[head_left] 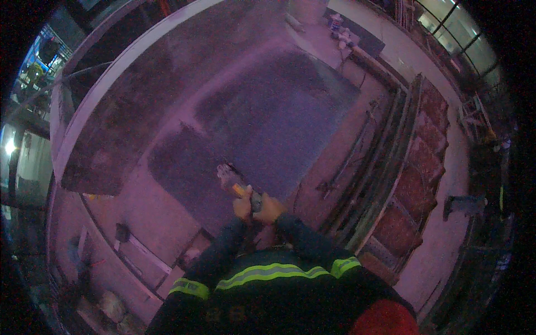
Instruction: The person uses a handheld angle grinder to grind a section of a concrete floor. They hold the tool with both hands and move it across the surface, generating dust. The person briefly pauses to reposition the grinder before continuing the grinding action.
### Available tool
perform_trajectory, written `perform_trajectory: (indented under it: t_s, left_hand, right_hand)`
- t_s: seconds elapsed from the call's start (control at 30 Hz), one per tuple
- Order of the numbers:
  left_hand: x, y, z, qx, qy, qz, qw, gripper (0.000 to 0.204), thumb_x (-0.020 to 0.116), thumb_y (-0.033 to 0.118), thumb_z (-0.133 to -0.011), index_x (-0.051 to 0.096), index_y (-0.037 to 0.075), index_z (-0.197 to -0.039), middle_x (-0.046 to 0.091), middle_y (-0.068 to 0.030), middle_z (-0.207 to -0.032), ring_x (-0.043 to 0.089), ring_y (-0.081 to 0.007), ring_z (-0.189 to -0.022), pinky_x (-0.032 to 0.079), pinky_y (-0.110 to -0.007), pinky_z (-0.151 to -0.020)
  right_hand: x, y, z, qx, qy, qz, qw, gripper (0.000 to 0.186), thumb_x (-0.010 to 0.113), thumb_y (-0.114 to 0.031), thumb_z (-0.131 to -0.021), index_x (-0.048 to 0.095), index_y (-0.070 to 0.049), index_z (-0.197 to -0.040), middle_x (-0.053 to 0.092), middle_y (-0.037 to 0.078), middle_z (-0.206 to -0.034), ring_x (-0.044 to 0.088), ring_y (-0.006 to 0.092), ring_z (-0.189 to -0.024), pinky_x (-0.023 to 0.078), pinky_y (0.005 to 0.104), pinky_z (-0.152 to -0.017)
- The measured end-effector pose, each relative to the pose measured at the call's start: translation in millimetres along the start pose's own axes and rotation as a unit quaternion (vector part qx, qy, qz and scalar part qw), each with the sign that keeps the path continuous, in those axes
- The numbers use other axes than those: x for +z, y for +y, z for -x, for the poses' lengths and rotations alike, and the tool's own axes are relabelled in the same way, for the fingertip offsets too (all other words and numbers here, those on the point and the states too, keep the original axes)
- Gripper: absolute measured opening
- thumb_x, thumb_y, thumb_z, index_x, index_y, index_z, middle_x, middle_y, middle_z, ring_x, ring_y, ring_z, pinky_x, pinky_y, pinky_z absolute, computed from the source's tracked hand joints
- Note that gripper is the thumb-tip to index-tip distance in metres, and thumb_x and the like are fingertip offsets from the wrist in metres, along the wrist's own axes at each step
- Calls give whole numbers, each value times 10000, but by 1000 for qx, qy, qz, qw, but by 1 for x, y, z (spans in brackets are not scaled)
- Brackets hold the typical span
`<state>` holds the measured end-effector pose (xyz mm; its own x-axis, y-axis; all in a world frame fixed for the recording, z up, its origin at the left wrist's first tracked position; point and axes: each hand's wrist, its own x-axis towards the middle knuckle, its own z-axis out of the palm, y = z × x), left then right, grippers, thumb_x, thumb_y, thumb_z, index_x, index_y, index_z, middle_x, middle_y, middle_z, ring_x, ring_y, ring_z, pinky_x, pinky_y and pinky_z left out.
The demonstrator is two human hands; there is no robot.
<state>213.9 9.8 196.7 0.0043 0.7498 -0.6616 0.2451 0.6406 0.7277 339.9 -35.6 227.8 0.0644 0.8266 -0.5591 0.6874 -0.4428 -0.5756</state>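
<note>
Both my hands are closed around one hand-held tool in front of my body. It has a dark body, an orange-yellow part and a pale front end pointing ahead and slightly left; in this dim, grainy light its exact kind is hard to make out. My left hand grips it near the orange-yellow part. On the other side, my right hand wraps the dark body. Beneath the tool lies a broad dark bluish-grey flat surface. I cannot tell whether the tool's front end touches it.
A large curved panel with a pale rim rises at the far left. To the right lie long dark bars and a row of reddish-brown ridged pieces. Small containers stand at the far right. Lengths of material lie at the near left.
</note>
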Motion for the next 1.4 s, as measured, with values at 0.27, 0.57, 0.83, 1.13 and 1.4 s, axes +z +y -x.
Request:
perform_trajectory:
  t_s: [0.27,0.57,0.83,1.13,1.4]
  left_hand:
    - [-5,9,-25,-52,24,-32,998,720,635,562,-791,584,-95,-1079,632,-127,-956,614,-215,-823,479,-379,-706]
    - [-20,1,-49,30,-35,58,997,788,632,590,-768,563,-111,-1120,627,-154,-1021,627,-264,-858,484,-389,-731]
    - [-6,-60,-37,40,0,-83,996,807,629,604,-762,582,-142,-1067,648,-177,-951,639,-277,-839,492,-383,-724]
    - [2,9,59,-37,-15,107,993,440,678,361,-832,598,-47,-978,622,-83,-869,611,-173,-750,487,-339,-655]
    - [1,19,33,-63,78,-50,994,604,678,479,-791,612,-70,-1034,649,-128,-915,621,-217,-805,478,-380,-716]
  right_hand:
    - [7,-1,-19,-36,32,-6,999,659,749,-368,-625,516,31,-1095,632,248,-1010,619,411,-952,517,487,-787]
    - [-8,-35,-29,-26,-5,18,999,682,755,-396,-633,509,27,-1108,619,259,-1031,602,419,-978,499,469,-811]
    - [13,7,11,-9,9,25,1000,680,777,-364,-637,499,60,-1090,614,272,-1013,609,422,-936,499,477,-775]
    - [11,3,48,21,2,35,999,657,757,-365,-648,485,47,-1082,616,276,-990,610,417,-931,494,485,-786]
    - [21,3,23,2,32,-5,999,624,732,-346,-662,481,53,-1071,602,293,-1035,596,424,-980,486,494,-808]
